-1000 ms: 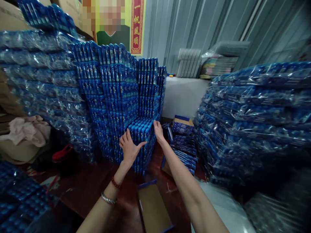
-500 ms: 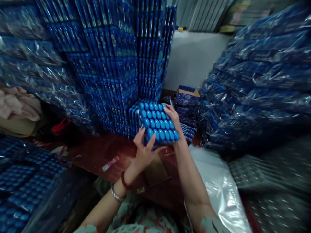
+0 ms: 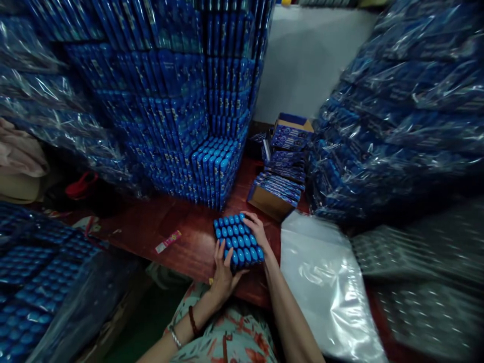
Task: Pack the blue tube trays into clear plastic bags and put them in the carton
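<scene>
A block of small blue items with shiny rounded tops (image 3: pixel 238 241), packed in even rows, is between my two hands over the red-brown table. My left hand (image 3: pixel 225 275) grips its near left side, the fingers curled up against the edge. Along the right side, my right hand (image 3: pixel 256 231) presses with its fingertips by the far corner. The block's underside is hidden, so I cannot tell whether it touches the table. Beyond it stands a low pile of like blue packs (image 3: pixel 214 156), in front of a tall stack (image 3: pixel 162 111).
Clear plastic bags (image 3: pixel 317 272) lie on the table (image 3: pixel 189 222) at right, beside grey dimpled trays (image 3: pixel 412 287). Cardboard boxes with blue printed cartons (image 3: pixel 274 196) stand behind. Film-wrapped blue stacks (image 3: pixel 408 111) rise at right. A pink strip (image 3: pixel 168 242) lies left of my hands.
Both hands have brought the block back towards my body and lower, away from the blue stack. The low pile and the carton box behind now show more fully.
</scene>
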`<state>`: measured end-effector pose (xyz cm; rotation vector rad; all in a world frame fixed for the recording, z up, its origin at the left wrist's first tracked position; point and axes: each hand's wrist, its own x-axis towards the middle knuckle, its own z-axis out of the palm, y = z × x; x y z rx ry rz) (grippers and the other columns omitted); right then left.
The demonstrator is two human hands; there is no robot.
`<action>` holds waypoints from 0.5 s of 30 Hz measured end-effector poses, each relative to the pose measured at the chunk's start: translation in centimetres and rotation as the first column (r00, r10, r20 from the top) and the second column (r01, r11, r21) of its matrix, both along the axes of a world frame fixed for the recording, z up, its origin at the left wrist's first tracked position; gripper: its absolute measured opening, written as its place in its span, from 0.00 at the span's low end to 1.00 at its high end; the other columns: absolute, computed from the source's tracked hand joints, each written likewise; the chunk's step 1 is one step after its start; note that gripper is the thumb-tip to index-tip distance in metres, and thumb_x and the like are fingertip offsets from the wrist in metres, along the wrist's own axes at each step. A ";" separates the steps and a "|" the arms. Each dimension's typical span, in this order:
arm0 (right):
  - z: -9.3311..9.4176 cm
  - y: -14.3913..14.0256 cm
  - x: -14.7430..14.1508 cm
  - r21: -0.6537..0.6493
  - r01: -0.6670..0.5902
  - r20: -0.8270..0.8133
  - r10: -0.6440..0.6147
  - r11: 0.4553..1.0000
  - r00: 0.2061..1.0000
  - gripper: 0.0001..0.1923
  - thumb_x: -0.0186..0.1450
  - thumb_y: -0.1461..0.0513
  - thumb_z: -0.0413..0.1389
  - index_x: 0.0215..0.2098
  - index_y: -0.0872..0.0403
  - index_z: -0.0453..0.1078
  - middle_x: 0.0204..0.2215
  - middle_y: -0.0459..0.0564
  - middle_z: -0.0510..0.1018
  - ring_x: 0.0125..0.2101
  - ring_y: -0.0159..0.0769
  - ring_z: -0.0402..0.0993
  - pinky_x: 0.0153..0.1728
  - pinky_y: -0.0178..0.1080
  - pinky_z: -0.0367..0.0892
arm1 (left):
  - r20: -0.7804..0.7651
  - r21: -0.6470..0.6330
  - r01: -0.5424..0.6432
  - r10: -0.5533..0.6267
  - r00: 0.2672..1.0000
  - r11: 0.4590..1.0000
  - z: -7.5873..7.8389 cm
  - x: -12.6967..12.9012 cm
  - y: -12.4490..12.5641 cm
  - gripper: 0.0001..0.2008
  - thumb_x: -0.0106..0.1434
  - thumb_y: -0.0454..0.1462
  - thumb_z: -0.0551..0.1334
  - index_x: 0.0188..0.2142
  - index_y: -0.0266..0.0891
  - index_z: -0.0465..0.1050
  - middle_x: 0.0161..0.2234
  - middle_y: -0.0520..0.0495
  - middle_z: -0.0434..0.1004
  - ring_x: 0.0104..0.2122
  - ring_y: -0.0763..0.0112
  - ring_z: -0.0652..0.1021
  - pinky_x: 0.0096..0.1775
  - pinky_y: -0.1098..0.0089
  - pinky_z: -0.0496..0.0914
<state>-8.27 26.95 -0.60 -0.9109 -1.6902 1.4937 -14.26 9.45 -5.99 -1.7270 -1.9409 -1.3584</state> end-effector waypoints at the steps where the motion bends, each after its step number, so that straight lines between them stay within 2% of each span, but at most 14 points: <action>1: -0.4 0.1 -0.2 0.035 -0.023 0.029 0.022 0.999 0.999 0.22 0.54 0.50 0.55 0.42 0.53 0.71 0.43 0.51 0.72 0.46 0.41 0.67 0.51 0.44 0.61 | 0.015 -0.039 -0.006 0.007 1.000 0.999 -0.1 -0.1 -0.3 0.38 0.59 0.39 0.63 0.62 0.44 0.44 0.62 0.32 0.49 0.64 0.47 0.49 0.54 0.43 0.63; 4: -0.5 0.7 -0.7 0.103 -0.087 0.069 0.080 0.991 0.994 0.20 0.54 0.51 0.57 0.42 0.52 0.71 0.44 0.51 0.69 0.46 0.39 0.67 0.51 0.42 0.61 | 0.023 -0.099 0.018 -0.016 1.000 0.995 0.1 -0.8 -0.7 0.35 0.60 0.38 0.63 0.61 0.47 0.46 0.62 0.35 0.51 0.65 0.47 0.45 0.56 0.40 0.59; 7: -0.3 1.3 -1.0 0.165 -0.169 0.151 0.144 0.972 0.978 0.21 0.55 0.53 0.56 0.45 0.52 0.69 0.45 0.50 0.69 0.47 0.38 0.66 0.51 0.41 0.60 | 0.078 -0.110 0.093 -0.085 0.993 0.990 0.5 -2.0 -0.4 0.34 0.61 0.37 0.62 0.61 0.47 0.45 0.63 0.35 0.50 0.65 0.50 0.45 0.57 0.43 0.59; 11: -0.7 1.3 -1.4 0.046 -0.145 0.168 0.135 0.988 0.976 0.21 0.57 0.52 0.53 0.47 0.51 0.64 0.41 0.46 0.71 0.44 0.37 0.67 0.50 0.41 0.61 | 0.152 -0.089 0.165 -0.151 0.977 0.982 0.6 -3.3 0.3 0.33 0.61 0.37 0.62 0.61 0.46 0.46 0.65 0.35 0.45 0.65 0.50 0.44 0.58 0.43 0.57; 15: -1.5 0.2 -1.4 0.008 -0.091 0.169 0.089 0.996 0.982 0.21 0.58 0.52 0.53 0.48 0.49 0.61 0.41 0.45 0.71 0.42 0.36 0.69 0.47 0.41 0.63 | 0.194 -0.069 0.205 -0.188 0.963 0.976 0.5 -4.0 -0.1 0.34 0.59 0.36 0.63 0.61 0.45 0.48 0.66 0.35 0.40 0.65 0.50 0.45 0.58 0.44 0.57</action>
